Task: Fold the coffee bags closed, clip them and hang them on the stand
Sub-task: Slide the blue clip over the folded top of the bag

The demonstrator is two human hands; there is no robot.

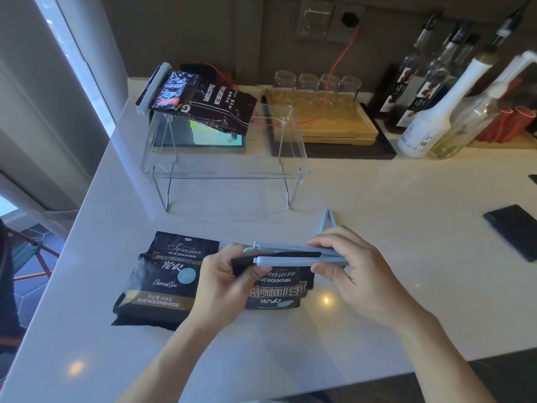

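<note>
Bare forearms reach in from the lower edge over a smooth white glossy countertop (377,199).

Stand: clear acrylic stand with thin wire legs (293,158), far centre-left. A crinkled black foil coffee bag (215,106) lies tilted across its top left, its folded end shut in a pale blue clip (152,88).

Bag, flat: black matte coffee bag printed "Treasure Blue Mountain" (165,274), lying on the counter left of the hands, top towards the stand.

Bag, in work: second black coffee bag of the same print (279,289), between the hands; its folded top strip sits between the two bars of a long pale blue plastic sealing clip (290,254), long axis left to right.

Left hand (223,274): fingers closed on the bag's folded left end, beneath the clip's free tips.

Right hand (348,263): thumb and fingers pinching the clip's right end.

Spare: another pale blue clip (327,221), splayed in a V, just beyond the right hand.
</note>
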